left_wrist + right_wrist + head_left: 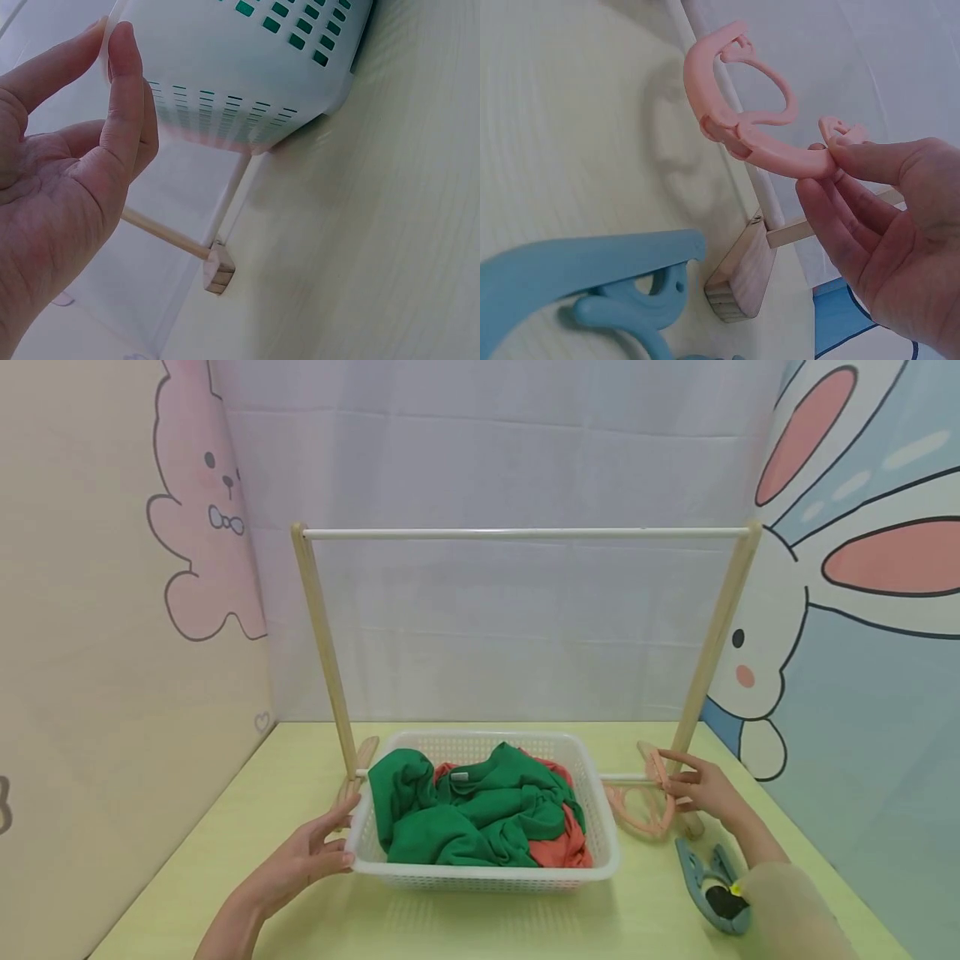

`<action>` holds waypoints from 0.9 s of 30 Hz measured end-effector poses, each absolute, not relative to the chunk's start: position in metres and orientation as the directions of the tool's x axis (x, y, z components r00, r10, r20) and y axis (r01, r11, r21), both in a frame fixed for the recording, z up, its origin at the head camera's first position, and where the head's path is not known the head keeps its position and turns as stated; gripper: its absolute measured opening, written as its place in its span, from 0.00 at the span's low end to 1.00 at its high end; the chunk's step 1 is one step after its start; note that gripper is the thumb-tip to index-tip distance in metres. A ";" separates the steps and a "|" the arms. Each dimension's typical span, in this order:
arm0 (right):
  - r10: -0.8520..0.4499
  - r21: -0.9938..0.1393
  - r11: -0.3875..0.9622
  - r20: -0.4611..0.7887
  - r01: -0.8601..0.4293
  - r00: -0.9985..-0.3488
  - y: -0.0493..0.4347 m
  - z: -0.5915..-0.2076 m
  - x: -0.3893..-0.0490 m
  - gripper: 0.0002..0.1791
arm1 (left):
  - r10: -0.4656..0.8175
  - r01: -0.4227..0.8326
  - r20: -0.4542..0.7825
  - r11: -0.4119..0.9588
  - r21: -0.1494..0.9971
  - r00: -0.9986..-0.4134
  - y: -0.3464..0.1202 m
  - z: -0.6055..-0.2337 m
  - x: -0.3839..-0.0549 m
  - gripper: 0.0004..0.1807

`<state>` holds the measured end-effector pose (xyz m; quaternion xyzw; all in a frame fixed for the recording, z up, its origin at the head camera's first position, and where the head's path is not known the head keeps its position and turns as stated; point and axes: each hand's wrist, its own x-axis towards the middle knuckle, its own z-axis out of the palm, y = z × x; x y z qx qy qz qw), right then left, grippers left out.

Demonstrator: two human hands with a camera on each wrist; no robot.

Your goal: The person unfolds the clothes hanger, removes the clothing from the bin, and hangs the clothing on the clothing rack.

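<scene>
Pink plastic folding clothes hanger (705,79) is pinched near one end between thumb and fingers of the right hand (708,789); held right of the basket, by the rack's right foot. Contact with the rack's white lower bar (622,777) can't be told. White perforated plastic basket (480,874) is gripped lightly at its left rim by the left hand (303,856), thumb on the outside. Hands are well apart.

Handling, as judged: hanger light, arms fairly stiff, smooth and perhaps a bit slippery; a jointed middle is seen, bent, so folding under an end grip is likely. Best held near the central joint, with both arms steadied; thin inner loops better not forced, could snap.

Basket probably light in itself, walls slightly flexible; best taken by both short-side rims. Crumpled green cloth garment (480,814) is piled inside over a red cloth garment (566,847); both judged soft and limp, best taken at collar or shoulders, though folds are hard to sort. White label shows on the green one.

Blue-grey plastic hanger (615,266) is left untouched on the pale yellow table (450,922), nearer the wearer; similar handling expected.
</scene>
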<state>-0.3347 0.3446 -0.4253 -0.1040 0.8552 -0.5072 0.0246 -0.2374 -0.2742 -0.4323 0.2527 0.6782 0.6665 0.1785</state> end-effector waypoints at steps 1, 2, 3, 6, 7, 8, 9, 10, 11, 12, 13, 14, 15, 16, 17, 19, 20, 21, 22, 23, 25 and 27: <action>-0.189 -0.869 0.469 0.073 -0.155 -0.979 0.345 -0.424 -0.335 0.36 | 0.581 0.107 0.095 -0.013 0.994 -0.808 -0.274 -0.433 -0.238 0.44; -0.178 -0.865 0.474 0.086 -0.162 -0.980 0.345 -0.422 -0.335 0.36 | 0.579 0.105 0.089 -0.006 0.994 -0.811 -0.275 -0.433 -0.238 0.44; -0.166 -0.861 0.480 0.099 -0.168 -0.981 0.345 -0.421 -0.335 0.36 | 0.576 0.102 0.083 0.002 0.995 -0.814 -0.275 -0.433 -0.238 0.44; -0.123 -0.857 0.485 0.128 -0.172 -0.984 0.345 -0.418 -0.336 0.36 | 0.567 0.096 0.067 0.022 0.995 -0.821 -0.275 -0.434 -0.239 0.43; -0.115 -0.858 0.483 0.137 -0.176 -0.984 0.344 -0.417 -0.336 0.36 | 0.563 0.091 0.061 0.026 0.995 -0.824 -0.275 -0.434 -0.239 0.43; -0.104 -0.858 0.482 0.143 -0.176 -0.984 0.344 -0.417 -0.336 0.36 | 0.560 0.085 0.054 0.031 0.996 -0.827 -0.275 -0.434 -0.239 0.43; -0.097 -0.859 0.481 0.149 -0.177 -0.984 0.344 -0.416 -0.336 0.37 | 0.559 0.085 0.053 0.031 0.996 -0.828 -0.275 -0.434 -0.239 0.43; -0.088 -0.860 0.479 0.154 -0.178 -0.984 0.343 -0.416 -0.336 0.37 | 0.560 0.089 0.059 0.027 0.996 -0.826 -0.275 -0.434 -0.238 0.43; -0.084 -0.859 0.479 0.161 -0.182 -0.983 0.343 -0.415 -0.336 0.37 | 0.562 0.094 0.064 0.024 0.995 -0.825 -0.276 -0.433 -0.238 0.43; -0.081 -0.858 0.480 0.167 -0.185 -0.983 0.343 -0.415 -0.336 0.37 | 0.563 0.097 0.069 0.019 0.995 -0.824 -0.276 -0.433 -0.238 0.43; -0.075 -0.857 0.481 0.170 -0.185 -0.983 0.343 -0.414 -0.336 0.36 | 0.565 0.100 0.075 0.014 0.995 -0.822 -0.275 -0.433 -0.238 0.43; -0.070 -0.856 0.482 0.174 -0.186 -0.982 0.342 -0.413 -0.336 0.36 | 0.568 0.105 0.082 0.008 0.994 -0.819 -0.275 -0.433 -0.237 0.43; -0.065 -0.856 0.482 0.178 -0.187 -0.982 0.342 -0.412 -0.336 0.36 | 0.571 0.107 0.087 0.002 0.994 -0.817 -0.275 -0.433 -0.237 0.43; -0.064 -0.855 0.482 0.182 -0.190 -0.981 0.341 -0.411 -0.335 0.36 | 0.572 0.106 0.087 0.000 0.994 -0.816 -0.275 -0.433 -0.237 0.43; -0.064 -0.855 0.481 0.186 -0.193 -0.980 0.341 -0.410 -0.335 0.36 | 0.571 0.103 0.085 0.000 0.995 -0.817 -0.275 -0.433 -0.237 0.43; -0.054 -0.859 0.473 0.192 -0.194 -0.980 0.340 -0.408 -0.335 0.36 | 0.571 0.100 0.082 -0.001 0.995 -0.817 -0.275 -0.433 -0.238 0.42; -0.051 -0.861 0.470 0.195 -0.196 -0.979 0.339 -0.407 -0.335 0.36 | 0.571 0.097 0.080 -0.001 0.995 -0.817 -0.275 -0.434 -0.238 0.42; -0.047 -0.861 0.468 0.200 -0.199 -0.979 0.338 -0.405 -0.335 0.36 | 0.571 0.095 0.079 -0.002 0.995 -0.817 -0.275 -0.434 -0.239 0.42; -0.043 -0.862 0.466 0.203 -0.200 -0.978 0.337 -0.404 -0.335 0.36 | 0.575 0.100 0.085 -0.007 0.995 -0.814 -0.276 -0.434 -0.239 0.42; -0.035 -0.863 0.464 0.208 -0.200 -0.978 0.336 -0.403 -0.335 0.36 | 0.578 0.105 0.092 -0.012 0.994 -0.811 -0.276 -0.435 -0.239 0.42; -0.019 -0.862 0.467 0.216 -0.199 -0.976 0.334 -0.400 -0.335 0.36 | 0.585 0.113 0.106 -0.024 0.993 -0.804 -0.276 -0.435 -0.239 0.42; -0.005 -0.861 0.467 0.226 -0.202 -0.974 0.333 -0.397 -0.335 0.35 | 0.592 0.119 0.116 -0.034 0.992 -0.798 -0.276 -0.434 -0.239 0.42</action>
